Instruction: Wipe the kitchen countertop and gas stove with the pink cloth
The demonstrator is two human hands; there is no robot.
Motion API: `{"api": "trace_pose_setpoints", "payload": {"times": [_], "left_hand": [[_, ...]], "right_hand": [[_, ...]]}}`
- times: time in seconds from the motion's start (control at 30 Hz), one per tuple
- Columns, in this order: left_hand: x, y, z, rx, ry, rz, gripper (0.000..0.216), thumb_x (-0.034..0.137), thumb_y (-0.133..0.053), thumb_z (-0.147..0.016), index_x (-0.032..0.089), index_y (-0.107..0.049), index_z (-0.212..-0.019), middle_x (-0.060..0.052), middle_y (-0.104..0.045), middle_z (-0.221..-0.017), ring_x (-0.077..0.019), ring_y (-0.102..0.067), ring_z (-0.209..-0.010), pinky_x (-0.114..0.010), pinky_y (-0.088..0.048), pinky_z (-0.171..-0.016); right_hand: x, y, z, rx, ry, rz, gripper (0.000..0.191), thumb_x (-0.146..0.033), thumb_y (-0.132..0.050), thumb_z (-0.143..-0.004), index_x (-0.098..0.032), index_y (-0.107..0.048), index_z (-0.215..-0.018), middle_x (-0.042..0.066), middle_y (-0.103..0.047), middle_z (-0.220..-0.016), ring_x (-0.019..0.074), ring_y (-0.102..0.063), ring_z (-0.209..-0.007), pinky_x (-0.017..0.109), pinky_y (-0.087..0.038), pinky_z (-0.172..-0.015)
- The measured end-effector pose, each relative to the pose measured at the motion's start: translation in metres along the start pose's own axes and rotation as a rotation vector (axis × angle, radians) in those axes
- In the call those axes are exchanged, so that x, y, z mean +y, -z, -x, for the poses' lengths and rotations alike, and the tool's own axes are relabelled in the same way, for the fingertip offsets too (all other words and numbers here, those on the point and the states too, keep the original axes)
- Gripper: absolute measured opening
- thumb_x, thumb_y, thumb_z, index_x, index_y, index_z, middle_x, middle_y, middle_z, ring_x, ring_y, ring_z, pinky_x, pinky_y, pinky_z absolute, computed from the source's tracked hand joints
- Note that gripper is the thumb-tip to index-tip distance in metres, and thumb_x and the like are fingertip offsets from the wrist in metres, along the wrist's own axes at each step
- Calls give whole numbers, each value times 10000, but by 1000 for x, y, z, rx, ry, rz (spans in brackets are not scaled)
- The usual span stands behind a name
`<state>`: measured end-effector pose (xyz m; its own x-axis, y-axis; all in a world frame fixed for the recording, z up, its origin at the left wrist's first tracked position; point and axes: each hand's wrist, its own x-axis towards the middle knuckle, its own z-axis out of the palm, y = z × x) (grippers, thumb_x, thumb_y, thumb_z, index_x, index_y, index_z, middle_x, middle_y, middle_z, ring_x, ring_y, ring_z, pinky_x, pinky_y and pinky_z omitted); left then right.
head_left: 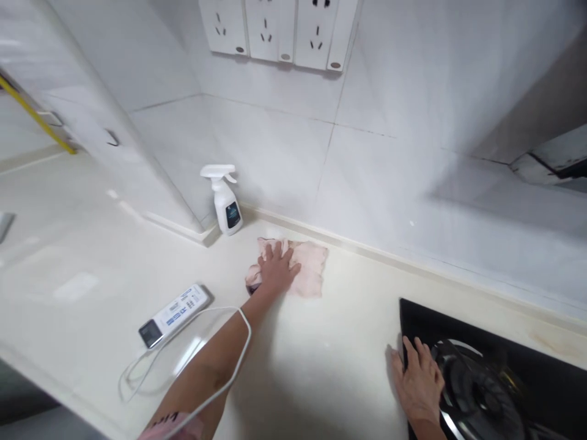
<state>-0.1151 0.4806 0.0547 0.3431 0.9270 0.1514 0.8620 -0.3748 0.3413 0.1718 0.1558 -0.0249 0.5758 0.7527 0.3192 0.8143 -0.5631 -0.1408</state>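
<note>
My left fingers (277, 249) spread on cloth (308, 269) near the table's (339, 348) back edge; right fingers (419, 348), parted, at stove (545, 379). Cable (250, 335) tugged by arm (220, 366) could drag device (177, 313).

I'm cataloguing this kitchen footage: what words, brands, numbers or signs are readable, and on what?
No text reads reliably.
White power bank: blue printing, too blurred.
Spray bottle: label lettering, too small.
Pink sleeve: dark letters, too unclear to quote.
</note>
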Motion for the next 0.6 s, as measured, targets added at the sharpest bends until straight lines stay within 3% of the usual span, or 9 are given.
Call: {"api": "trace_pose_setpoints", "payload": {"times": [0.13, 0.3, 0.47, 0.6], "left_hand": [[-6, 11, 57, -24, 2, -39, 531, 469, -527, -996, 270, -534, -1489, -143, -301, -1680, -495, -180, -1522, -721, -239, -1133], [-16, 22, 170, -91, -71, -67, 536, 433, -580, -958, 398, -523, -1490, -53, -338, -1679, -430, -224, -1540, -647, -319, -1129], [-66, 45, 282, 27, -181, -289, 615, 479, -611, -928, 409, -483, -1525, -50, -374, -1660, -433, -291, -1498, -581, -341, -1103], [-108, 58, 341, 124, -219, -428, 608, 485, -602, -912, 433, -498, -1508, -44, -432, -1625, -412, -324, -1486, -555, -381, -1035]], "right_hand": [[2, -1, 0, -3, 6, -11, 819, -727, -194, -956, -159, -621, -1365, 220, -549, -1488, 430, -467, -1409, 617, -363, -1122], [5, 0, 0, -26, -6, -20, 805, -703, -209, -952, -147, -612, -1372, 220, -536, -1499, 420, -457, -1417, 602, -363, -1129], [7, 0, 0, -98, -33, -14, 783, -681, -237, -949, -159, -568, -1428, 206, -502, -1536, 405, -411, -1458, 609, -328, -1160], [5, -3, 0, -85, -22, -8, 802, -686, -232, -942, -143, -576, -1422, 216, -501, -1532, 416, -415, -1450, 606, -335, -1156]]}}
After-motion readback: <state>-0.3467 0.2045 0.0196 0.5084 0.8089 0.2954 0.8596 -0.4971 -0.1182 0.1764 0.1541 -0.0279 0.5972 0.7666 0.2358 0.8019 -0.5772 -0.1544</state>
